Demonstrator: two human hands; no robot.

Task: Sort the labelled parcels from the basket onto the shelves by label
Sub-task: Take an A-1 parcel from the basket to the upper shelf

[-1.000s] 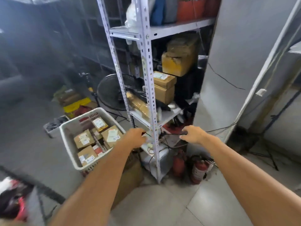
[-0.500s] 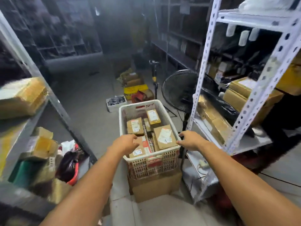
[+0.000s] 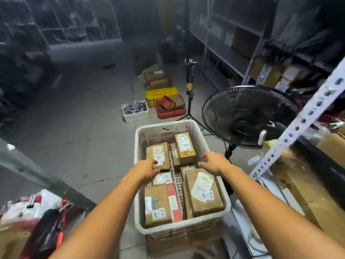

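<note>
Reaching into the white basket (image 3: pixel 137 146) with both hands. Basket sits on a cardboard box (image 3: pixel 177 245).

- Left hand (image 3: pixel 146 170): over the basket's left half, fingers curled, pinching the near end of the far-left parcel (image 3: pixel 158 153).
- Right hand (image 3: pixel 212 162): over the basket's right half, fingers (image 3: pixel 202 162) curled downward above the far end of the near-right parcel (image 3: pixel 203 193), marked A-2. Contact or grip: cannot tell.
- Other parcels lying flat inside: far-right parcel (image 3: pixel 185 148), label blurred; near-left parcel (image 3: pixel 157 204), marked A-2; one more A-2 label showing just behind it, partly under the left wrist.
- Right of the basket: black fan (image 3: pixel 248 116), then a white shelf upright (image 3: pixel 298 122).
- Beyond the basket's far rim: white tub (image 3: pixel 135 116), red tray (image 3: pixel 169 114).
</note>
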